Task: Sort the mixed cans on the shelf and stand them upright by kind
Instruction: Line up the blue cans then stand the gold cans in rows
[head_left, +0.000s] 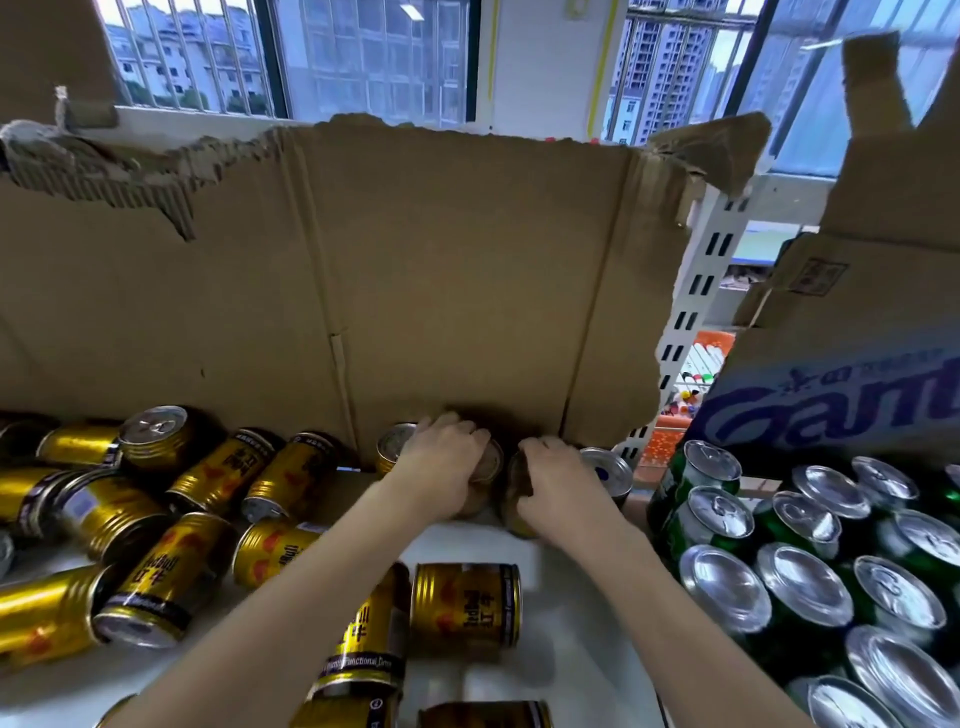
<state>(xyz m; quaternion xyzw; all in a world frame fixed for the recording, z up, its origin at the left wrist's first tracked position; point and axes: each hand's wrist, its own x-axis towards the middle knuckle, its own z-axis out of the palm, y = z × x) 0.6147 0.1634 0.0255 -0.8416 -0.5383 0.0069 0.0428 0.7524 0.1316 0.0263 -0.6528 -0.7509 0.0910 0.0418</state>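
Observation:
Both my hands reach to the back of the white shelf (571, 623), against a tall cardboard sheet (415, 286). My left hand (441, 467) grips the top of an upright gold can (485, 475). My right hand (550, 483) grips a second upright gold can (517, 512) just to its right. Another gold can (395, 447) stands behind my left hand. Several gold cans (171, 577) lie scattered on their sides at left and in front (465, 610). Several green cans (800, 587) with silver tops stand upright at right.
A silver-and-blue can (608, 473) stands right of my right hand. A blue-printed carton (831, 395) sits behind the green cans. A perforated white shelf post (696, 312) rises at the right of the cardboard sheet. Windows are behind.

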